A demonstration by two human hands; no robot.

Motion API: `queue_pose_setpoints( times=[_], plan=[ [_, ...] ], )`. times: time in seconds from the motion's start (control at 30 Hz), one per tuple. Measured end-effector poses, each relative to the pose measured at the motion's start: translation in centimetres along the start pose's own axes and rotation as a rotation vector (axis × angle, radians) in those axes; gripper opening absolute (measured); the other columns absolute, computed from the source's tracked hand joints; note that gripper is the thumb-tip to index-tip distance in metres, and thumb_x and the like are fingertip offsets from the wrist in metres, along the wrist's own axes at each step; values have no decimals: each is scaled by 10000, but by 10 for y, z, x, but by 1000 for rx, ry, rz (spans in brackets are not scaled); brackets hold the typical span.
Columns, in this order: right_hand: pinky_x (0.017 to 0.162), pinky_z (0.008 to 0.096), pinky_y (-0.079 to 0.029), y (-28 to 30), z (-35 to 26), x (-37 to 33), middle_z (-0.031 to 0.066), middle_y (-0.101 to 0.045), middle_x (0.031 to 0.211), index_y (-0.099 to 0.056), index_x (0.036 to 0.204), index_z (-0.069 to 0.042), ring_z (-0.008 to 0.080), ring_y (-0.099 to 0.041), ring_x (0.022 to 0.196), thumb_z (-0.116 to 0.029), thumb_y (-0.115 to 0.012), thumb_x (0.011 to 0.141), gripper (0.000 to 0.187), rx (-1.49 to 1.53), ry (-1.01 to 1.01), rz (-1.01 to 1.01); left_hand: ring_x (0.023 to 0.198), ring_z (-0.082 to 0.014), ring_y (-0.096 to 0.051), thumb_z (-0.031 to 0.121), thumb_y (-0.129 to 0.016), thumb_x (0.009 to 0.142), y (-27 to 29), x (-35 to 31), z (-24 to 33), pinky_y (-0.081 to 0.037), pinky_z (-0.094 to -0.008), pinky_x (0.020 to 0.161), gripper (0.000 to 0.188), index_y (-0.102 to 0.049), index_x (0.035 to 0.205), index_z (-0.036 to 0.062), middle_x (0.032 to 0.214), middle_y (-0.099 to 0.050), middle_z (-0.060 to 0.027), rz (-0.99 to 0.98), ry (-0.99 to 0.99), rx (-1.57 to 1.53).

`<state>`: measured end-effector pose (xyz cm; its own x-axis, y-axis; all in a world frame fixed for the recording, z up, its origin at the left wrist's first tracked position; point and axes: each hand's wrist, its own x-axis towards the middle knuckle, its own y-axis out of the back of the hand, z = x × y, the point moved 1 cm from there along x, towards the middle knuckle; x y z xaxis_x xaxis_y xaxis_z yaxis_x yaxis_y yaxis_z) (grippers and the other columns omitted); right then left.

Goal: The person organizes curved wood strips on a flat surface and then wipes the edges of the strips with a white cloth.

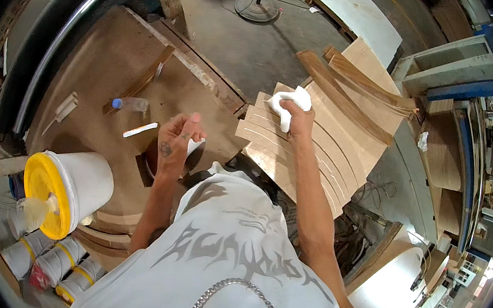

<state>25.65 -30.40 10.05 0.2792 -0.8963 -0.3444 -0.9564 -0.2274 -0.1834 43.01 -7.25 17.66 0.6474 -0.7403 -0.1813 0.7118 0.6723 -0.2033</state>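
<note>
My right hand [297,118] is closed around a white, dented squeeze bottle [289,103], held over the near ends of several curved wooden strips [314,146]. Thin white lines of what looks like glue run along some of these strips, which lie side by side on a slanted stack. Farther left, my left hand [176,140] is raised with its fingers curled in and the thumb up; I see nothing in it. Below that hand is a dark round container [149,164], partly hidden by my wrist, with something white beside it.
Thick curved wood pieces [344,95] lie across the strips' far side. On the brown bench [110,65] are a clear bottle with a blue cap [133,104] and a white-and-orange stick [140,130]. A white bucket with a yellow rim [81,187] stands left. A pole base [257,9] is beyond.
</note>
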Motion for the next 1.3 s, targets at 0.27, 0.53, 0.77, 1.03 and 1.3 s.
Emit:
queue_pose_setpoints(
  times=[0.27, 0.53, 0.77, 1.03, 1.3],
  plan=[
    [664, 316, -538, 14, -2, -6, 89, -690, 885, -656, 972, 19, 181, -665, 751, 26, -710, 703, 274, 29, 69, 31, 658, -120, -523, 303, -617, 952, -9, 1, 2, -413, -279, 669, 375, -518, 665, 82, 628, -502, -7, -2, 3, 4],
    [676, 311, -537, 36, -13, -15, 80, -689, 882, -656, 980, 18, 176, -664, 761, 51, -689, 703, 281, 49, 110, 65, 637, -121, -509, 236, -618, 952, -17, -1, 2, -420, -278, 654, 345, -511, 671, 65, 627, -489, -3, -29, 0, -32],
    [697, 316, -544, 56, -24, -25, 83, -690, 890, -654, 997, 24, 181, -667, 772, 49, -675, 706, 292, 72, 92, 122, 626, -126, -497, 213, -637, 942, -25, -1, -4, -422, -279, 642, 346, -496, 666, 59, 626, -480, -6, -14, 40, -1],
    [720, 321, -558, 86, -25, -30, 92, -692, 917, -643, 1025, 27, 181, -673, 799, 64, -675, 698, 331, 99, 111, 185, 636, -135, -518, 266, -636, 944, -39, -3, -5, -414, -280, 635, 363, -516, 669, 63, 629, -495, -15, -81, 43, 2],
    [708, 316, -556, 124, -24, -39, 83, -688, 900, -643, 1011, 13, 177, -667, 786, 69, -684, 687, 332, 118, 155, 255, 640, -136, -525, 305, -638, 941, -56, -7, -9, -419, -285, 644, 378, -528, 669, 68, 625, -493, -13, -128, 41, 77]
  ],
)
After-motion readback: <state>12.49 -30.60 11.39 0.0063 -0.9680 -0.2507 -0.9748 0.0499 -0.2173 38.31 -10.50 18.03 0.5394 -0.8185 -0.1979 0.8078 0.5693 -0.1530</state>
